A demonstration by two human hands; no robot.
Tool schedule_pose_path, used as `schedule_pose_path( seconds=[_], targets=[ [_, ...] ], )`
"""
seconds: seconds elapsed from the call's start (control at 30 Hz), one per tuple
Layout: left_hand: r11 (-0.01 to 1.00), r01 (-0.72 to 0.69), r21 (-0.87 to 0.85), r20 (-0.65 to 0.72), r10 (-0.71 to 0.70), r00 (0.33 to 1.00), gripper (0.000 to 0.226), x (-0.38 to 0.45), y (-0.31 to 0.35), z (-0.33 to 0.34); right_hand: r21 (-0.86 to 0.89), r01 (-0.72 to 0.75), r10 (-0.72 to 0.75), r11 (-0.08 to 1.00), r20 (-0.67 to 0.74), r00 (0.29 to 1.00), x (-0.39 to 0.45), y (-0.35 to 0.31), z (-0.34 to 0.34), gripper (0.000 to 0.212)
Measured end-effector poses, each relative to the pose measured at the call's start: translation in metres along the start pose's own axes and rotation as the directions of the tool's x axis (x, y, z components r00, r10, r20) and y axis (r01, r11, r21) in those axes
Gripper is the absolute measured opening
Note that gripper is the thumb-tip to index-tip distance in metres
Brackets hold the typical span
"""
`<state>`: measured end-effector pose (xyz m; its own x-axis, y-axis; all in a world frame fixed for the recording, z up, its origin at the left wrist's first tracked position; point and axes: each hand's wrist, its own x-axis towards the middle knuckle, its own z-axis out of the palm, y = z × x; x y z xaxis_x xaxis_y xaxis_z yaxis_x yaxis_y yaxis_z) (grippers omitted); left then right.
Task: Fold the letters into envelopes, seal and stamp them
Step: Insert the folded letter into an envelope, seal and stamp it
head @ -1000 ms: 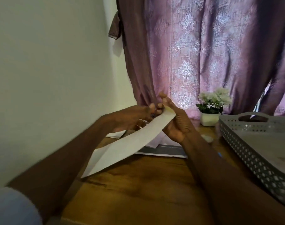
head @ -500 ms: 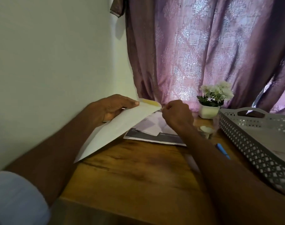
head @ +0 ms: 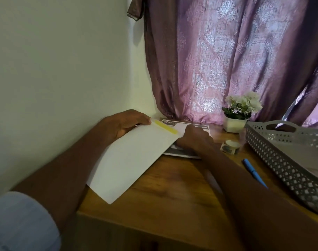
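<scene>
My left hand (head: 123, 124) grips the top left edge of a white envelope (head: 134, 160), which is tilted above the wooden table (head: 172, 200). A yellow adhesive strip (head: 165, 128) runs along the envelope's top edge. Behind the envelope, my right hand (head: 195, 139) reaches down onto a stack of printed letters (head: 198, 126) lying at the back of the table. The fingertips of that hand are hidden, so its grip does not show. A roll of stamps (head: 230, 146) stands just right of the letters.
A blue pen (head: 254, 172) lies right of my right forearm. A grey perforated tray (head: 281, 160) fills the right side. A small pot of white flowers (head: 235, 124) stands at the back by the purple curtain (head: 226, 60). The wall is close on the left.
My right hand has left the envelope's top edge and dropped onto the letter stack. The envelope has turned flatter, still held by my left hand alone.
</scene>
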<state>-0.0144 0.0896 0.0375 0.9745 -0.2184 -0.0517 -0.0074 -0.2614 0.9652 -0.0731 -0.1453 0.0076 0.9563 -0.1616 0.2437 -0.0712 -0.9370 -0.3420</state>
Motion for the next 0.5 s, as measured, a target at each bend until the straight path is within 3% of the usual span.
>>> schedule_pose_path(
  seconds=[0.2, 0.5],
  targets=[
    [0.998, -0.062, 0.011, -0.076, 0.063, 0.995, 0.022, -0.001, -0.007, 0.011, 0.084, -0.047, 0.052, 0.995, -0.056, 0.997, 0.004, 0.004, 0.000, 0.045],
    [1.000, 0.023, -0.001, -0.115, -0.023, 0.993, 0.030, -0.002, -0.007, 0.009, 0.104, 0.009, -0.005, 0.994, -0.039, 0.999, 0.004, 0.003, 0.001, 0.084]
  ],
)
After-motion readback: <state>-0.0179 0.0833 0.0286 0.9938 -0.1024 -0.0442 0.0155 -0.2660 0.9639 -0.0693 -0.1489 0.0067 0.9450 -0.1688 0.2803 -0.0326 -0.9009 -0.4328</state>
